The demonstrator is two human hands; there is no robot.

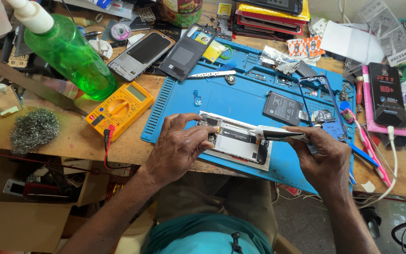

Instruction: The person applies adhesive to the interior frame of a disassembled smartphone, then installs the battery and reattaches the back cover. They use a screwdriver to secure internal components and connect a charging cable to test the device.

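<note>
Opened phone is lying near the front edge of the blue work mat, its back cover off and its insides showing, directly between the person's two hands. The left hand is pressing down on the phone's left end, fingers spread over the circuit board there, steadying it rather than gripping it. The right hand is closing around a white pen-shaped tool, holding it almost level, with the tip pointing left and resting over the upper right part of the phone.

Just beyond the phone's near edge, the mat is running out at the lip of the wooden bench, so little room is lying on the person's side. Behind the phone a bare stretch of mat is lying open, up to a loose black battery and a thin phone frame near the right hand. To the left, well apart from the left hand, a yellow multimeter is sitting at the mat's ribbed edge, with a green plastic bottle behind it. A pink toothbrush is lying just beside the right wrist.
</note>
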